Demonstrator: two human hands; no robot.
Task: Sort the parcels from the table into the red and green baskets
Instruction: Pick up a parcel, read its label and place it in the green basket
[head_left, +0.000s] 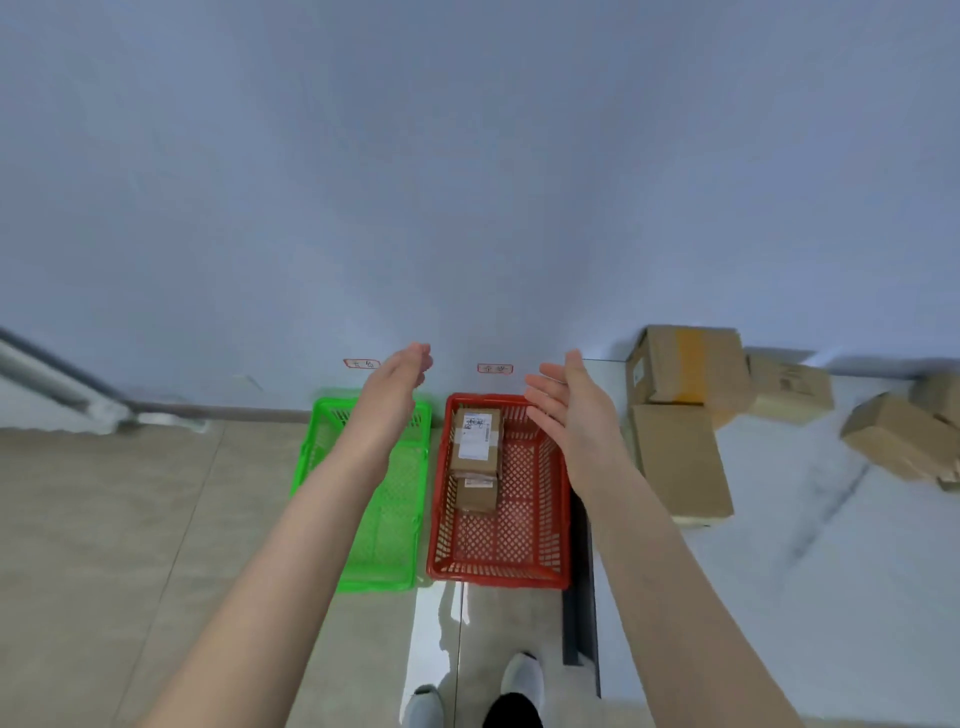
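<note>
A: How are the hands held?

B: The left hand (402, 371) and the right hand (566, 397) are both held open, with straight fingers and the palms turned toward each other. Nothing is gripped.

A: What is seen below them?

B: The green basket (371, 584) is seen under the left hand, and the red basket (498, 574) just beside it, under the right. Two parcels (475, 441) are lying in the red basket, touching each other.

A: And the other parcels?

B: Several boxes (685, 364) are seen on the table (805, 571) at the right, well apart from both hands.

A: Which step is judged to be in hand?

B: It is judged as the pause between a drop and a new pick. For the next move, a hand must be brought to the table and one box gripped. Then its basket must be chosen. Two labels (495, 368) are fixed on the wall above the baskets, but they cannot be read.
</note>
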